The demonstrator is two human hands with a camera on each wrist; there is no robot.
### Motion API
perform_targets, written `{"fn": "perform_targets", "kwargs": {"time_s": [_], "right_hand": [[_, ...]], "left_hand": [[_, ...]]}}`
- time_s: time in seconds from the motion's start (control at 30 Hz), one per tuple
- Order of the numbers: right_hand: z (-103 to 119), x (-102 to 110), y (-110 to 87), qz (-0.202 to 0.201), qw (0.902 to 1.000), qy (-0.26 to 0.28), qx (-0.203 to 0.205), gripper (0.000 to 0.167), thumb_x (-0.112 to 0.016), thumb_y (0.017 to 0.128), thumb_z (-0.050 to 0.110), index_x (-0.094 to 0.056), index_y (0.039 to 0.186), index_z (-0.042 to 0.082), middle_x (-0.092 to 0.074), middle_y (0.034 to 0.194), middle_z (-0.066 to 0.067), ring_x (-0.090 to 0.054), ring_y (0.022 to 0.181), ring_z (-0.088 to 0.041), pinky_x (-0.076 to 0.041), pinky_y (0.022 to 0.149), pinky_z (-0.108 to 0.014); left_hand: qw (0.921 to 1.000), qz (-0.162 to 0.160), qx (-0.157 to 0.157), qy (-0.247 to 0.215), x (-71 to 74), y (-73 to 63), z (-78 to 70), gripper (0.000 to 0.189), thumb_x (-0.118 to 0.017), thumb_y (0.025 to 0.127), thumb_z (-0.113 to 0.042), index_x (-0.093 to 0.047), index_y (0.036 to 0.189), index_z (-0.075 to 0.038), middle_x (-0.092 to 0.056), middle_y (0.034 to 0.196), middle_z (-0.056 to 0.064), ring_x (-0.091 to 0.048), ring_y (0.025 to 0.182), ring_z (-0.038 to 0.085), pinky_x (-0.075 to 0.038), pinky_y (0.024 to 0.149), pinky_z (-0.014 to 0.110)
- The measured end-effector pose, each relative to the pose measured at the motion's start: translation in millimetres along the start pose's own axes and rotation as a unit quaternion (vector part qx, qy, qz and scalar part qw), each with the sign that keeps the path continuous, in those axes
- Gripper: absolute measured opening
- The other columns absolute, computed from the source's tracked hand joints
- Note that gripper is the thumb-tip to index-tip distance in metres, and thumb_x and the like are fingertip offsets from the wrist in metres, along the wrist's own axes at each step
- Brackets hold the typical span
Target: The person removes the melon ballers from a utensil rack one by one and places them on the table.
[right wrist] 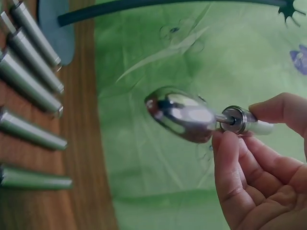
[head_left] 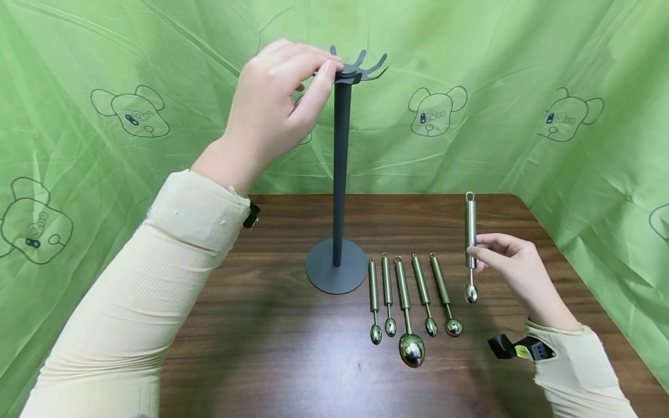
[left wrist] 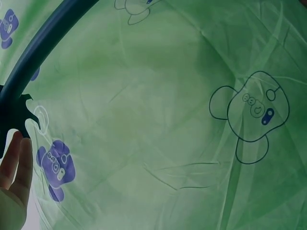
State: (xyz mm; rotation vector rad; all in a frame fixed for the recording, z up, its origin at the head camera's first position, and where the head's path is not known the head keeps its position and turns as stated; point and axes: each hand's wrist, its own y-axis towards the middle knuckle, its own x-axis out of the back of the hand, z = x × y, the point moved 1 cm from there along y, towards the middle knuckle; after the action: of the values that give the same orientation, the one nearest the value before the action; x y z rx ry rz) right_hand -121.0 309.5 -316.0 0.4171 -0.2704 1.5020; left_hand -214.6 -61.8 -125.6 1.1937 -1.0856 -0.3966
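My left hand (head_left: 279, 93) is raised at the top of a dark grey stand (head_left: 341, 174), its thumb and fingers pinching the edge of the hook rack (head_left: 355, 74). In the left wrist view, the fingertips (left wrist: 24, 148) overlap the rack's hooks. Lower down at the right, my right hand (head_left: 514, 264) pinches the tubular handle of a steel melon baller (head_left: 471, 232) between thumb and fingers. Its loop end points up and its small oval scoop (right wrist: 182, 115) hangs down, above the table. Several similar melon ballers (head_left: 413, 348) lie side by side between the stand and that hand.
The stand's round base (head_left: 337, 278) sits on a dark wooden table (head_left: 272, 360), left of the row of melon ballers. Green fabric (head_left: 209, 104) with printed bear faces hangs behind the table and along both sides.
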Motion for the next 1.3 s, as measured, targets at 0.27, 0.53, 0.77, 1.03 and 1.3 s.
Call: {"fn": "perform_targets", "kwargs": {"time_s": [0.27, 0.53, 0.77, 1.03, 1.3], "right_hand": [[-32, 4, 1.9, 0.027, 0.9980, -0.021, -0.053, 0.016, -0.065, 0.095, 0.017, -0.067, 0.109, 0.008, -0.071, 0.079, 0.018, -0.069, 0.066, -0.007, -0.054, 0.071, -0.018], [-54, 4, 2.9, 0.054, 0.9935, -0.038, -0.093, 0.039, -0.064, 0.095, 0.018, -0.060, 0.119, -0.012, -0.072, 0.077, 0.017, -0.068, 0.067, -0.006, -0.056, 0.070, -0.021], [-66, 0, 0.9, 0.078, 0.9900, -0.016, -0.116, 0.041, -0.063, 0.095, 0.014, -0.056, 0.119, -0.019, -0.072, 0.077, 0.011, -0.067, 0.064, -0.006, -0.058, 0.067, -0.025], [-80, -4, 0.2, 0.098, 0.9873, 0.012, -0.125, 0.036, -0.061, 0.093, 0.007, -0.055, 0.113, -0.022, -0.071, 0.076, 0.006, -0.065, 0.062, -0.006, -0.059, 0.065, -0.028], [-93, -8, -0.9, 0.115, 0.9835, -0.003, -0.140, 0.041, -0.060, 0.093, 0.009, -0.053, 0.115, -0.025, -0.072, 0.078, 0.001, -0.067, 0.063, -0.007, -0.059, 0.065, -0.029]], "left_hand": [[1.0000, -0.006, 0.000, -0.002, -1.7, -0.1, -0.6, 0.033, -0.048, 0.100, -0.018, -0.076, 0.100, -0.002, -0.076, 0.105, 0.009, -0.066, 0.094, 0.027, -0.046, 0.079, 0.028], [1.0000, -0.004, -0.001, 0.003, -1.2, 0.6, -0.1, 0.034, -0.047, 0.101, -0.018, -0.076, 0.101, -0.002, -0.076, 0.105, 0.009, -0.065, 0.094, 0.027, -0.046, 0.080, 0.027], [0.9998, -0.019, 0.000, 0.008, 2.5, 1.2, -1.7, 0.034, -0.046, 0.101, -0.017, -0.076, 0.104, -0.001, -0.076, 0.106, 0.010, -0.066, 0.095, 0.027, -0.047, 0.082, 0.027], [0.9985, -0.030, 0.046, 0.003, 13.5, 1.2, -4.0, 0.035, -0.046, 0.100, -0.021, -0.075, 0.110, -0.003, -0.072, 0.119, 0.008, -0.063, 0.106, 0.024, -0.045, 0.080, 0.026], [0.9946, -0.008, 0.104, -0.002, 25.1, -6.8, -6.2, 0.037, -0.050, 0.099, -0.025, -0.069, 0.123, -0.005, -0.066, 0.132, 0.006, -0.057, 0.121, 0.022, -0.043, 0.096, 0.029]]}}
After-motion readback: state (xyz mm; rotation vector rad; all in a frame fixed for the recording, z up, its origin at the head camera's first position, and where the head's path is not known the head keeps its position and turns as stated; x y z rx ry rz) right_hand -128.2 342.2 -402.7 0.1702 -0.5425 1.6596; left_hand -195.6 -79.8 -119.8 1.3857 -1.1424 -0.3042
